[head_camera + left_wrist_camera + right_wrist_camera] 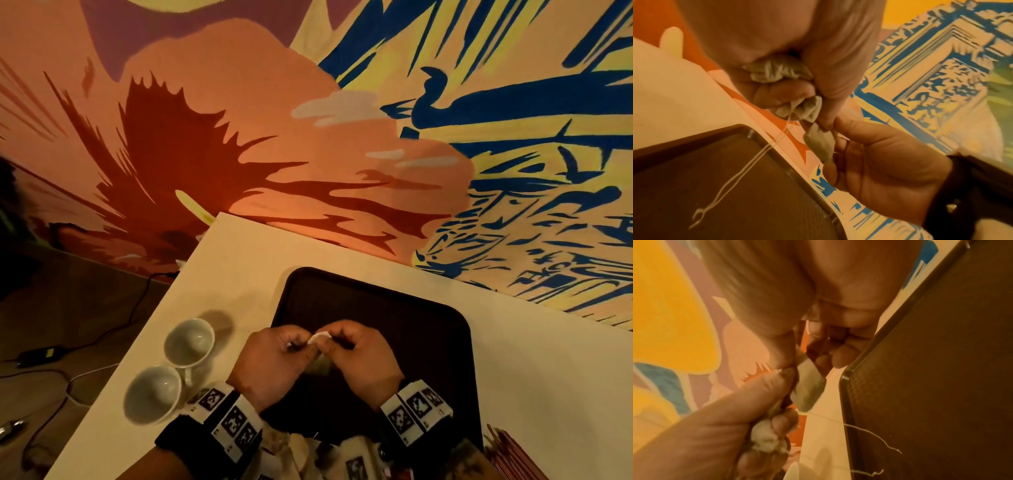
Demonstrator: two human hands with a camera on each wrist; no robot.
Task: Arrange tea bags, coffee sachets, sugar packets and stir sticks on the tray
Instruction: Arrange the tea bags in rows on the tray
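Note:
Both hands meet above the dark brown tray (428,308), fingertips together. My left hand (299,344) grips a crumpled bunch of tea bags (774,71) in its palm and fingers. My right hand (335,339) pinches one tea bag (820,146) that hangs between the two hands; the same tea bag (809,389) shows in the right wrist view. Thin white strings (740,175) trail from the bunch down onto the tray (694,186). In the head view only a small white piece of tea bag (317,339) shows between the fingertips.
Two white cups (189,342) (152,394) stand on the white table (239,267) left of the tray. Loose packets (342,455) lie at the near edge, red sticks (510,452) at the bottom right. A painted wall stands behind; cables lie on the floor at the left.

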